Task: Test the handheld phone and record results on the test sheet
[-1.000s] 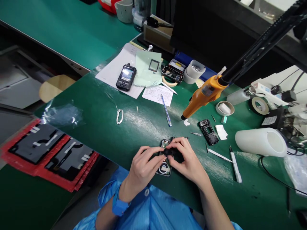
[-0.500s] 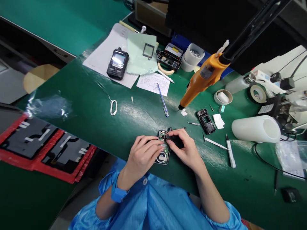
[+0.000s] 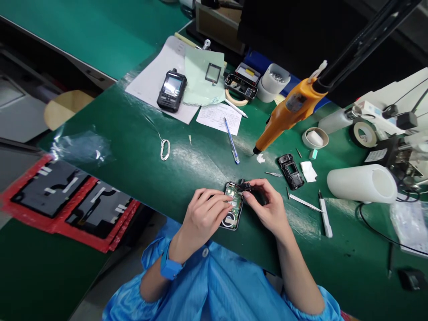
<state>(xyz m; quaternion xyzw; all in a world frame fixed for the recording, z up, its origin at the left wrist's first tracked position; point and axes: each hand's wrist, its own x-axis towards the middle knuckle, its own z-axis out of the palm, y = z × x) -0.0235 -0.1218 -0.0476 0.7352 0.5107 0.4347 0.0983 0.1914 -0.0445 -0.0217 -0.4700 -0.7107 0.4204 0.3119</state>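
Note:
A handheld device's open casing with a green circuit board (image 3: 236,201) lies near the table's front edge, a white ring at its lower end. My left hand (image 3: 207,213) rests at its left side, fingers loosely stretched, their tips over the board's edge. The hand looks open, though its thumb is partly hidden. Between thumb and fingers of my right hand (image 3: 267,207) is a small black part (image 3: 245,186), held at the top right corner of the board. Whether the part is still joined to the board I cannot tell.
An orange electric screwdriver (image 3: 284,113) hangs above the table. Right of my hands lie a black housing (image 3: 290,171), tweezers (image 3: 306,203) and a white craft knife (image 3: 325,214). Farther back are a blue pen (image 3: 232,140), a handheld radio (image 3: 171,90) and a white cylinder (image 3: 361,183).
My right hand has shifted the black part up and right, uncovering more of the green board. The left fingertips have come away from that part. The whole view has shifted slightly.

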